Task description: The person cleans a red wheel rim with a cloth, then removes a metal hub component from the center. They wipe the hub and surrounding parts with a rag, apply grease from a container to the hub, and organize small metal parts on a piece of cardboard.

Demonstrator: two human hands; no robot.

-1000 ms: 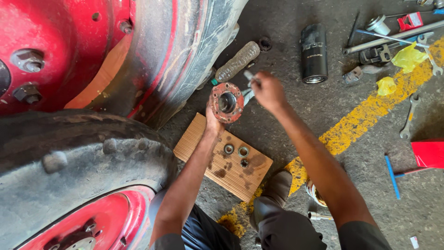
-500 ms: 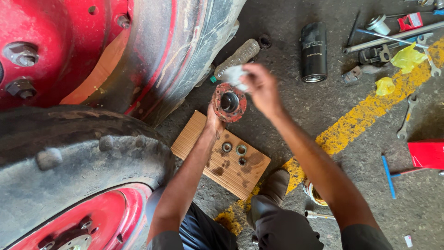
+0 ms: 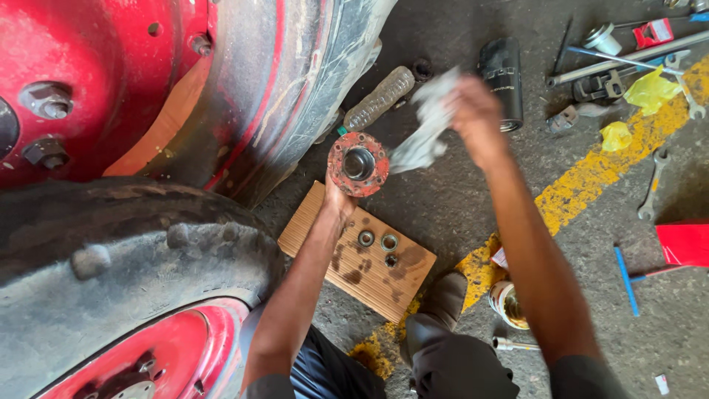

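Hub (image 3: 358,164), round and rusty red, held up from below by left hand (image 3: 338,198), fingers wrapped on its near edge, above wooden board (image 3: 358,260). Right hand (image 3: 476,111), blurred, clutches grey rag (image 3: 426,133) just right of hub. Board carries small rings (image 3: 377,240). Big tyre (image 3: 133,258) at left, plastic bottle (image 3: 378,97) and black cylinder (image 3: 504,77) far.
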